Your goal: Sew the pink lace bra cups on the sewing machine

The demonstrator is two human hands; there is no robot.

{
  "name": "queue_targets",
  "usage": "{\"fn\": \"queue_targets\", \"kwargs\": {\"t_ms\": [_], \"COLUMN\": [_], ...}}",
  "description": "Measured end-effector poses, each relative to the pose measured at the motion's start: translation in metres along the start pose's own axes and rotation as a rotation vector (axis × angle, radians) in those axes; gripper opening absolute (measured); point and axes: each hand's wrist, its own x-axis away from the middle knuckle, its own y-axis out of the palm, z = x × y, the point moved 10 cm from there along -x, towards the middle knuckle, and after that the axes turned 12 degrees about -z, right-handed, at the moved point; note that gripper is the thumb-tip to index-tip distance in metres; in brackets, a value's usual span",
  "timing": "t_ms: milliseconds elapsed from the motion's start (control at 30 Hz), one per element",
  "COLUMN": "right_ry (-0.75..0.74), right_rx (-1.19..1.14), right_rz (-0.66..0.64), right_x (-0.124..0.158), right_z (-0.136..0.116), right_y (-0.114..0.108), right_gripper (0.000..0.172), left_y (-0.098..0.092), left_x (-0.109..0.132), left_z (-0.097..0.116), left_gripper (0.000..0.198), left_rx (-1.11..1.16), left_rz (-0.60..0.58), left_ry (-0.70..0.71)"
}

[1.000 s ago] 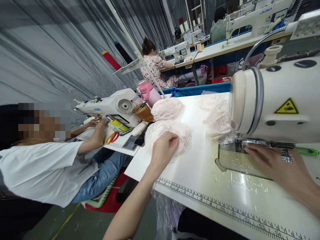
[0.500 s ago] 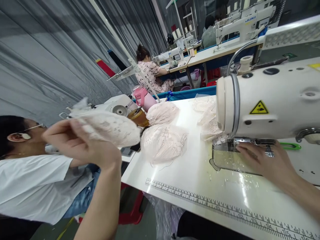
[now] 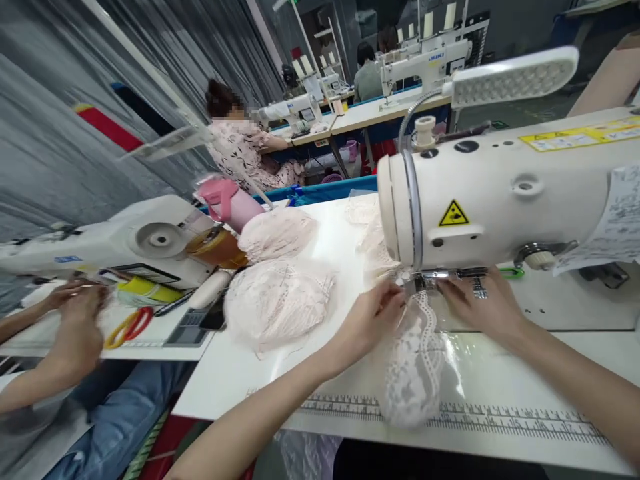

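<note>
A white lace bra cup (image 3: 413,373) hangs down over the table's front part, its upper end at the needle area of the sewing machine (image 3: 480,200). My left hand (image 3: 377,313) pinches the cup's upper left edge, close beside the presser foot. On the other side, my right hand (image 3: 475,300) reaches under the machine head with its fingers stretched out near the metal foot parts; its fingertips are partly hidden. To the left lie more pale pink lace cups (image 3: 280,300), gathered in loose piles. Other lace pieces (image 3: 373,233) lie behind the needle area.
A printed ruler (image 3: 490,421) runs along the table's front edge. At the left are a pink flask (image 3: 230,203), an amber jar (image 3: 215,247), scissors (image 3: 129,328) and another sewing machine (image 3: 150,233), where a co-worker's hands (image 3: 83,313) work. A lamp (image 3: 515,77) hangs above my machine.
My left hand has brought the lace cup from the raised left side down to the needle area. My right hand stays by the presser foot. The view has turned right.
</note>
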Motion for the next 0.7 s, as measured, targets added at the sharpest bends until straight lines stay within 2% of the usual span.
{"fn": "queue_targets", "kwargs": {"t_ms": [100,167,233,300,433,533,700], "right_ry": [0.009,-0.041,-0.103,-0.163,-0.214,-0.18,-0.065], "right_rx": [0.062,0.058,0.045,0.049,0.089,0.099,0.051], "right_rz": [-0.091,-0.062,0.003,0.018,-0.126,-0.199,-0.232], "right_x": [-0.001,0.001,0.004,0.006,0.005,0.002,-0.002], "right_z": [0.002,-0.003,-0.011,-0.02,-0.034,-0.036,-0.027], "right_y": [0.009,0.005,-0.003,-0.007,0.002,0.004,0.007], "right_gripper": [0.034,0.031,0.03,0.031,0.039,0.044,0.034], "left_y": [0.01,0.031,0.051,0.061,0.068,0.064,0.057], "left_x": [0.004,0.015,0.023,0.023,0.013,0.007,0.001], "left_z": [0.03,0.051,0.059,0.054,0.037,0.028,0.021], "left_gripper": [0.017,0.018,0.022,0.033,0.045,0.045,0.046], "left_rx": [-0.425,-0.595,-0.724,-0.811,-0.859,-0.841,-0.794], "left_rz": [0.123,0.084,0.043,0.041,0.018,0.018,0.001], "left_ry": [0.255,0.453,0.53,0.494,0.428,0.417,0.387]}}
